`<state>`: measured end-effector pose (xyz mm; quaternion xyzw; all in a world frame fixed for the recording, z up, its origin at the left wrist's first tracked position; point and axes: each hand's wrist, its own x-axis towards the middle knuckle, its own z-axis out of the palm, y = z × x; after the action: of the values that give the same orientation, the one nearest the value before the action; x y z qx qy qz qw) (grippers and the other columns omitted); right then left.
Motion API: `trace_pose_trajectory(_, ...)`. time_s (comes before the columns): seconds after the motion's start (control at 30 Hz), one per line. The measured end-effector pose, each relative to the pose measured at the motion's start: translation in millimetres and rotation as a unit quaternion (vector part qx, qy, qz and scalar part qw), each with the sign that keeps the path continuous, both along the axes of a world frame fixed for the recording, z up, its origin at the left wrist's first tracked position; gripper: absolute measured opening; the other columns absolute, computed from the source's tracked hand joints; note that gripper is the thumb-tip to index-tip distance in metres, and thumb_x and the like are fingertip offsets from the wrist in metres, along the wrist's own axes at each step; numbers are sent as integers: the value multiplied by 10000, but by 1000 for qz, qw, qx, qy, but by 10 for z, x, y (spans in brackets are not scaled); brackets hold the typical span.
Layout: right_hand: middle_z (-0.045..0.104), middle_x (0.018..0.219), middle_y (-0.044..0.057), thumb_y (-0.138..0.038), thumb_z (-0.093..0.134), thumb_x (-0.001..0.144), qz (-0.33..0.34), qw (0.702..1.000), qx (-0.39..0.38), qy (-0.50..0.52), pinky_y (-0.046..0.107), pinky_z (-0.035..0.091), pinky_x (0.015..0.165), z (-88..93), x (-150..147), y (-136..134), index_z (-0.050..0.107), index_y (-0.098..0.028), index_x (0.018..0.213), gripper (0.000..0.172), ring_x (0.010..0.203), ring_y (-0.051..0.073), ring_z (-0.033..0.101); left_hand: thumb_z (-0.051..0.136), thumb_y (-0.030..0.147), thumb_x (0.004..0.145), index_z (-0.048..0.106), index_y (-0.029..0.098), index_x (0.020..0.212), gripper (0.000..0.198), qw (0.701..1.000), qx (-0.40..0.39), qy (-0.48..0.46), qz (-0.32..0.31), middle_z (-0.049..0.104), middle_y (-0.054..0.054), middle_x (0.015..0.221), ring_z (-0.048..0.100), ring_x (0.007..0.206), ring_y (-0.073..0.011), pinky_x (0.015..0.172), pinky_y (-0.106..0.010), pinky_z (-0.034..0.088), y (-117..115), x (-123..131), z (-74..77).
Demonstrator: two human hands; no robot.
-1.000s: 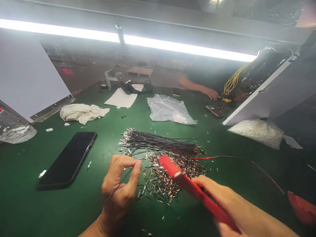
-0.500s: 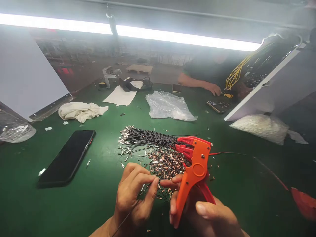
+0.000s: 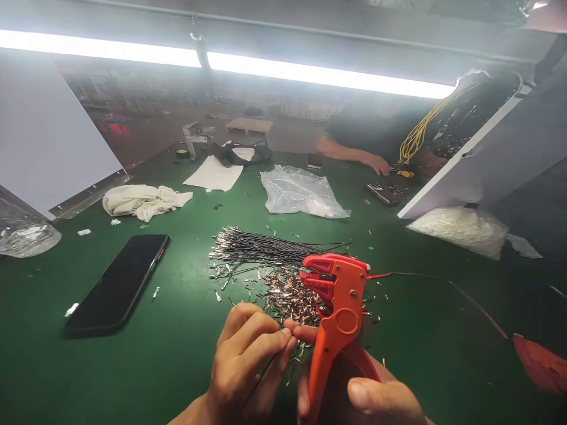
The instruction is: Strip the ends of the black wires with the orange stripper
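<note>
My right hand [image 3: 376, 395] is wrapped round the handles of an orange and red wire stripper [image 3: 346, 307], its red jaws pointing left. In my left hand [image 3: 252, 354] a thin black wire [image 3: 266, 372] is pinched between thumb and fingers; most of it is hidden by the hand. The left fingertips meet the right index fingertip just left of the stripper. Behind the tool lies a bundle of black wires [image 3: 266, 247] with metal terminals at its left end. A heap of short copper and black wire scraps [image 3: 292, 298] sits in front of that bundle.
A black phone [image 3: 117, 286] lies left, with a white cloth [image 3: 144, 200] beyond. A clear plastic bag [image 3: 303, 192] and paper [image 3: 213, 173] lie farther back. White panels flank the green table. Opposite, another person's hand [image 3: 378, 164] is near a yellow-handled tool [image 3: 404, 173].
The wire stripper and my right hand have shifted slightly left and down. My left fingers have moved a little right, and less of the black wire shows.
</note>
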<state>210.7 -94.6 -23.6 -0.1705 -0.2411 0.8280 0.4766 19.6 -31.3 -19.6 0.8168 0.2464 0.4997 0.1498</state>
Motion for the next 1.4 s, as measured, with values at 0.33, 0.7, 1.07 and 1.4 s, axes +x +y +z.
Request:
trace_pose_trajectory(0.33,797,949,139,-307,708,783,-65,998,4,-21,405,476,793,-23,29,2,601,-161,1363,607,826,275,734,617,-25,820,591,163,987,253,1000,5,21,-14,672,-27,751,546,738,-174,713,-338,463,30,-37,-34)
trace_pose_trajectory(0.7,786,947,135,-310,707,786,-51,999,0,-15,418,482,797,-32,55,10,593,-174,1374,615,841,280,729,564,40,899,626,202,898,173,998,-48,-4,30,622,6,667,470,724,-189,721,-360,375,21,-9,-61)
trace_pose_trajectory(1.07,788,956,111,-332,761,756,-24,999,-4,-45,393,502,804,10,63,6,584,-174,1359,648,846,246,721,463,69,955,529,198,758,244,999,-39,29,25,520,32,589,459,626,-154,689,-344,356,36,-20,-51)
trace_pose_trajectory(1.4,804,1005,123,-317,800,746,2,1000,0,-15,279,529,770,24,121,15,690,-130,1140,450,858,183,750,498,11,900,538,200,831,205,997,-66,-29,22,538,24,660,503,677,-151,694,-330,393,70,-150,143)
